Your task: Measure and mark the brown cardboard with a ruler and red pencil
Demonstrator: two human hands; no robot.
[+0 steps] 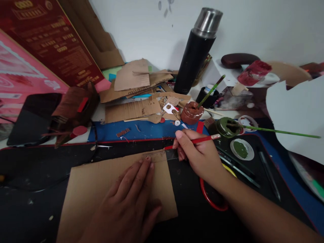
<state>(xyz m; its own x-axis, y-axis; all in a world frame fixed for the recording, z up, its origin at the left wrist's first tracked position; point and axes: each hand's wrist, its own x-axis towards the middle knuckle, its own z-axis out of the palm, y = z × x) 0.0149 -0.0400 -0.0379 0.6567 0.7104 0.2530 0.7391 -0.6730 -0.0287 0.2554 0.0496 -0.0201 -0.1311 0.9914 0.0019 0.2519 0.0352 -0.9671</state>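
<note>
A sheet of brown cardboard (93, 189) lies on the black mat. My left hand (131, 199) rests flat on it, fingers stretched toward its far edge. Under those fingertips runs a thin clear strip that looks like a ruler (158, 157), crossing the sheet's right edge. My right hand (197, 152) pinches a red pencil (206, 139), its tip at the cardboard's far right corner. Beneath my right forearm, red and yellow loops (214, 204) like scissor handles show in part; the rest is hidden.
Cardboard scraps (134, 109) pile up behind the mat. A black thermos (194, 57) stands near the wall. Brown (191, 114) and green paint jars (224, 127) with brushes are right of centre. A green-filled lid (241, 149) and dark pens (269, 175) lie at right, a phone (32, 118) at left.
</note>
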